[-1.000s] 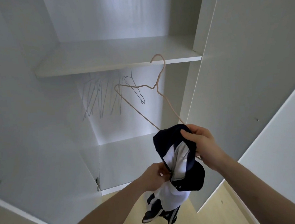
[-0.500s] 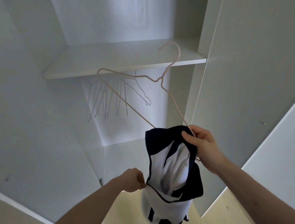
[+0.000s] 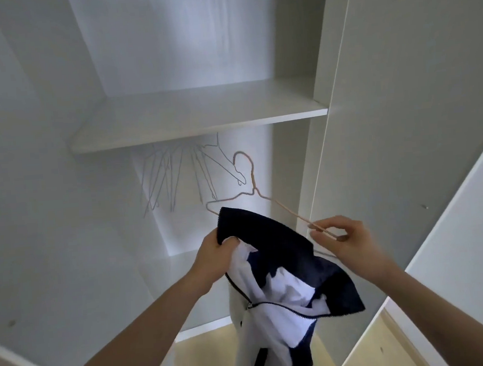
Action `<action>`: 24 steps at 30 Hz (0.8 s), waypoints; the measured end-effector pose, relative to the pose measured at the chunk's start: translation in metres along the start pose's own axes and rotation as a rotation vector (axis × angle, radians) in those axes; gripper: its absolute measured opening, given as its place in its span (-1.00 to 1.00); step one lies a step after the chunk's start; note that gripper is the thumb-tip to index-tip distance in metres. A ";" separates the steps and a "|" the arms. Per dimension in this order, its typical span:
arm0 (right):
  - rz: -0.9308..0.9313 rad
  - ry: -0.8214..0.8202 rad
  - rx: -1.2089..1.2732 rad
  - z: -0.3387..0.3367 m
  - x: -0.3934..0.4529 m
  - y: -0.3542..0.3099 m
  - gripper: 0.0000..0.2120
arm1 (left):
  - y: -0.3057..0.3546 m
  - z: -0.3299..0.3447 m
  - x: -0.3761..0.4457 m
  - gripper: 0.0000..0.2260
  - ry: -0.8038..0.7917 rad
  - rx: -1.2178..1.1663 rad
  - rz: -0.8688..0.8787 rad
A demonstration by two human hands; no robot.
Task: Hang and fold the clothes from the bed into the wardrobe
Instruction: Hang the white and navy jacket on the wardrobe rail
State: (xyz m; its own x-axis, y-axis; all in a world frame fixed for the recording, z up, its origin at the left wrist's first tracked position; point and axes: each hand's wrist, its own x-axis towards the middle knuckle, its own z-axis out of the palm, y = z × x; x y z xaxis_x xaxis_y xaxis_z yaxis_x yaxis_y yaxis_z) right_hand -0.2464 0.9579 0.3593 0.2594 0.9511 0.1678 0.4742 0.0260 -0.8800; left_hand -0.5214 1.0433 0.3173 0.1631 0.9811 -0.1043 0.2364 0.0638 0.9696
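Head view: bare grey wire hangers (image 3: 173,179) hang under the smooth white wardrobe shelf (image 3: 200,114), none carrying clothes. Left hand (image 3: 214,254) clutches the soft navy-and-white zip jacket's (image 3: 285,274) ribbed collar; right hand (image 3: 345,238) pinches the thin pink wire hanger (image 3: 252,187). Jacket isn't on it yet, so hanging has barely begun.

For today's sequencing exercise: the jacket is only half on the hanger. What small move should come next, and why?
Probably the left hand should draw the jacket collar over the hanger end poking out beside it, while the right hand steadies the other arm; the jacket still droops bunched.
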 end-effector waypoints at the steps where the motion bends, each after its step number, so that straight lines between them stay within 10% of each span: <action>1: -0.021 0.040 -0.062 -0.006 -0.001 0.002 -0.91 | 0.002 -0.004 0.003 -0.82 0.000 -0.001 -0.010; 24: -0.003 0.077 -0.034 -0.040 -0.024 -0.010 -0.62 | -0.007 -0.096 0.061 -0.82 0.299 0.099 -0.226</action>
State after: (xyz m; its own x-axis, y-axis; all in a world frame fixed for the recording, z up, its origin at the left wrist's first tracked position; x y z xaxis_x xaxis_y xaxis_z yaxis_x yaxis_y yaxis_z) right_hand -0.2236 0.9223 0.3814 0.3214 0.9243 0.2058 0.5029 0.0175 -0.8642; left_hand -0.6052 1.1204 0.3258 -0.1865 0.9552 -0.2297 0.3278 0.2809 0.9020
